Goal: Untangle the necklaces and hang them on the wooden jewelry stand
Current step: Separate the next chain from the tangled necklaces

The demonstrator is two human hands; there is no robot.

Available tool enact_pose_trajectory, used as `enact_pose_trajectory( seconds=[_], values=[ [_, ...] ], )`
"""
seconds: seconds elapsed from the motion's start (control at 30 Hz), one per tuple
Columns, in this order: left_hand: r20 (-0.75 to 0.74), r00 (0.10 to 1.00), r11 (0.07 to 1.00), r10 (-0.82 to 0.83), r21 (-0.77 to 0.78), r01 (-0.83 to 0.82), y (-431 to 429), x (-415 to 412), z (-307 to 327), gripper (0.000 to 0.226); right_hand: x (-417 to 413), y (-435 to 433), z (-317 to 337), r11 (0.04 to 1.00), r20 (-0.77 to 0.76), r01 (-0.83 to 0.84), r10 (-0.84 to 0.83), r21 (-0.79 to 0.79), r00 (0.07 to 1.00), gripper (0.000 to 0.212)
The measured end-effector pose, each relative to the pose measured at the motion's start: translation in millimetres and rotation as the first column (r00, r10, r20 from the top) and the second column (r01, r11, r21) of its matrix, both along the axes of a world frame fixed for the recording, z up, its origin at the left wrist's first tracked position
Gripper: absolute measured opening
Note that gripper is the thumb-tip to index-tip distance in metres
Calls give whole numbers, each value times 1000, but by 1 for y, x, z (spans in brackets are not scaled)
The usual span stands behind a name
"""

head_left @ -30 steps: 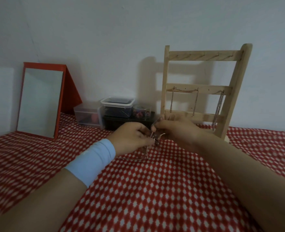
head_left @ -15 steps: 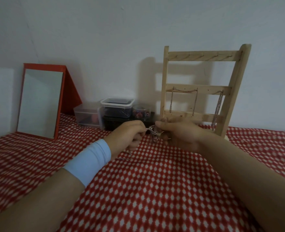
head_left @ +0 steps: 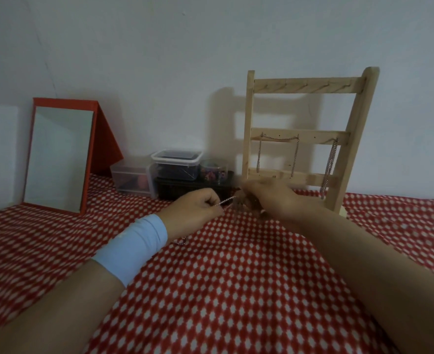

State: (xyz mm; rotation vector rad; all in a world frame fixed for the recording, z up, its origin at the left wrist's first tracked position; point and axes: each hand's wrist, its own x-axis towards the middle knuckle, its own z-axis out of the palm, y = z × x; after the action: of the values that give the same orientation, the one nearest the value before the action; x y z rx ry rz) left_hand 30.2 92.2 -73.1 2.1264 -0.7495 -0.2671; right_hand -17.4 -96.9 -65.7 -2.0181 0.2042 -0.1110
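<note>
The wooden jewelry stand (head_left: 310, 85) leans against the wall at the back right. A silver chain (head_left: 279, 139) is draped over two pegs of its middle rail, and a second chain (head_left: 330, 169) hangs from a peg at the right. In front of the stand's base, my left hand (head_left: 193, 208) pinches one end of a tangled silver necklace (head_left: 226, 201). My right hand (head_left: 274, 200), blurred, grips the knotted part. The chain runs taut between both hands. A loose end (head_left: 181, 241) lies on the cloth under my left wrist.
A red-and-white checked cloth (head_left: 236, 290) covers the surface. A red-framed mirror (head_left: 57, 157) stands at the back left. Clear plastic boxes (head_left: 176, 163) and a dark box (head_left: 185, 190) sit against the wall, left of the stand.
My hands have pulled apart, the left drawing back to the left, so a length of chain now shows between them. The right hand has shifted a little and is blurred.
</note>
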Motion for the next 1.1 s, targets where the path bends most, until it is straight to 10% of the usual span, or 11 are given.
enact_pose_trajectory(
  seconds=[0.17, 0.43, 0.63, 1.1],
  values=[
    [-116, 992, 998, -55, 29, 58, -3, -4, -2, 14, 0, -2, 0, 835, 41, -86, 76, 543, 996, 36],
    [-498, 862, 981, -97, -196, -3, -8, -8, 2, 18, -3, 3, 2, 825, 90, -316, 311, 469, 946, 16],
    [-343, 935, 952, -86, -306, -25, -6, -4, -4, 18, -6, 0, 7, 756, 132, -441, 435, 483, 891, 14],
    [-502, 845, 864, -185, -493, -104, -12, -8, -18, 19, 1, 3, -4, 917, 101, -147, 117, 372, 988, 21]
  ],
)
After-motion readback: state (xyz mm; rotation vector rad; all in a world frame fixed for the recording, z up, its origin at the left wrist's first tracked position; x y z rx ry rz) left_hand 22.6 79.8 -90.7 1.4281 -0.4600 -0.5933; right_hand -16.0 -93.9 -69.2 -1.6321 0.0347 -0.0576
